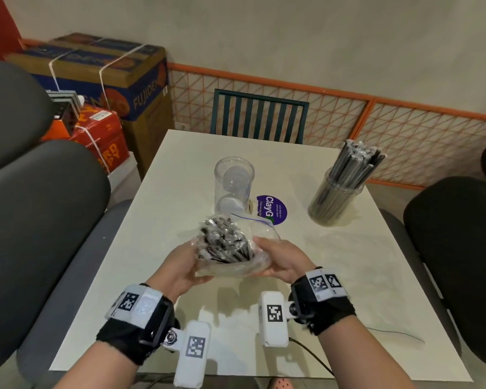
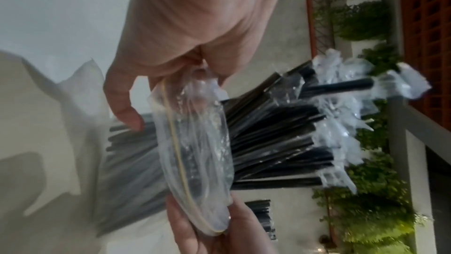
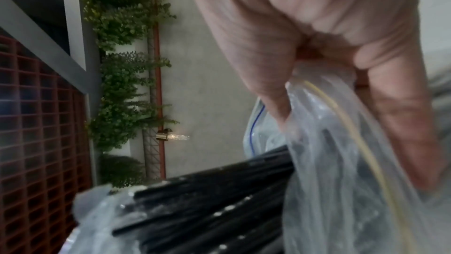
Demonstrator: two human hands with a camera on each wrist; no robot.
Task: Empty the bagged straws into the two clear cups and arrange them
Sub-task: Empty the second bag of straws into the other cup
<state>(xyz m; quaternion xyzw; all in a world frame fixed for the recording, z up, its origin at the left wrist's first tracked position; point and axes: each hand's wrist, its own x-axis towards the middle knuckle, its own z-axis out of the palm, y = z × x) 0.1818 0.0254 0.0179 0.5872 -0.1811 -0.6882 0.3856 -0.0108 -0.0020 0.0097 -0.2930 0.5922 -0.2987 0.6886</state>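
The left hand (image 1: 180, 269) at 7 o'clock curls its fingers (image 2: 127, 104) round the clear bag (image 1: 236, 265) of black wrapped straws (image 1: 222, 242), held above the table (image 1: 320, 276). The right hand (image 1: 281, 258) pinches the bag's other side. At 12 o'clock stands the empty clear cup (image 1: 233, 183); at 2 o'clock the straw-filled cup (image 1: 337, 197).

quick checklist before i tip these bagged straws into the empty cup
1. Empty cup upright, mouth unobstructed: ok.
2. Bag gripped by left hand and right hand: ok.
3. Straws sticking out of the bag's open mouth: ok.
4. Straw tips aimed at the empty cup: ok, roughly.
5. Full cup stands clear to the right: ok.
6. Rubber band round the bag is off the straws: cannot tell.
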